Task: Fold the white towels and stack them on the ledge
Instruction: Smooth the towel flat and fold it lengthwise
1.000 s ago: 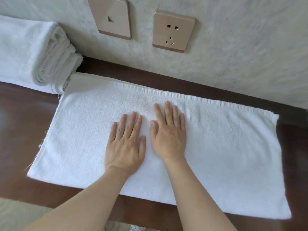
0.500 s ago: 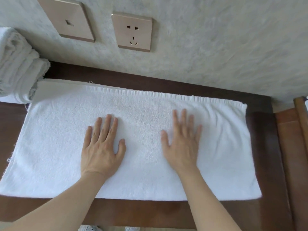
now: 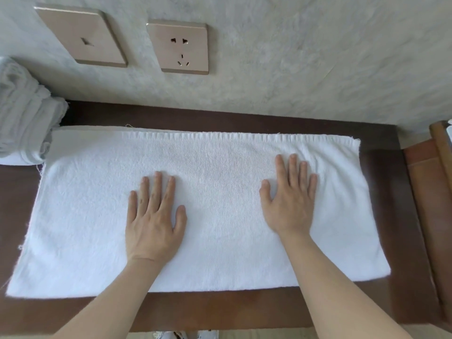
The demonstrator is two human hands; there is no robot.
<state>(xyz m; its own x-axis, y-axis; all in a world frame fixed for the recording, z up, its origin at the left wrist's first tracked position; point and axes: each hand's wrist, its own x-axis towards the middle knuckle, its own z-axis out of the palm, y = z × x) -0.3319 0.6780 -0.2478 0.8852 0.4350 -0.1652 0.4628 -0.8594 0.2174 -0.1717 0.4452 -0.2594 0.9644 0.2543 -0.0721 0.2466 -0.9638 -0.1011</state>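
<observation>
A white towel [image 3: 220, 167] lies flat, folded lengthwise, across the dark brown wooden ledge [image 3: 220, 307]. My left hand [image 3: 154, 216] rests palm down on its middle left, fingers spread. My right hand [image 3: 288, 196] presses flat on the right part of the towel, fingers apart. Neither hand grips anything. A stack of folded white towels [image 3: 22, 118] sits at the far left of the ledge, touching the flat towel's back left corner.
A grey textured wall [image 3: 318, 57] rises right behind the ledge, carrying a blank switch plate [image 3: 83, 37] and a power socket [image 3: 181, 47]. A lighter brown wooden piece [image 3: 430, 192] borders the ledge on the right.
My hands have slid apart over the towel: the right one moved far to the right, the left one slightly left. The view shifted right, so the stack sits nearer the left edge.
</observation>
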